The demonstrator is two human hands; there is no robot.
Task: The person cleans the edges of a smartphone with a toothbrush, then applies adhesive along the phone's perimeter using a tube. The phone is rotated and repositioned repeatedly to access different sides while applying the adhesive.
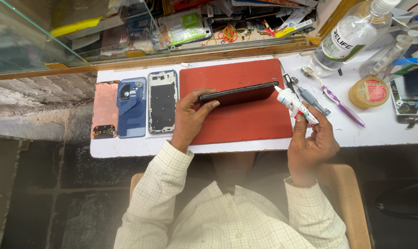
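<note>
Left hand (189,117) is gripping a dark phone (239,93) on its long edge, fingers (208,106) closed around the near end, thumb on top, holding it tilted up over the red mat (246,122) in the middle of the white bench (384,127). Right hand (312,143) is pinching a small white glue tube (294,105), fingers closed on the tube body, nozzle pointing at the phone's right end and nearly touching its edge. The phone is sitting above the mat, not lying flat, with its thin edge facing the camera. To the left of the mat three parts are lying side by side on the bench: a copper-coloured plate (105,110), a blue back cover (132,107) and a phone frame (162,101). Just beyond the tube are lying a grey screwdriver (312,99) and a purple toothbrush (340,105); a clear bottle (345,39) and a round yellow tin (369,91) are standing further right. To do this well, judging from the pose: the left hand should be keeping the phone steady, the nozzle should be riding right along the edge seam, squeeze should be light and even so the bead is staying thin and no glue is spilling onto the face or the mat.
</note>
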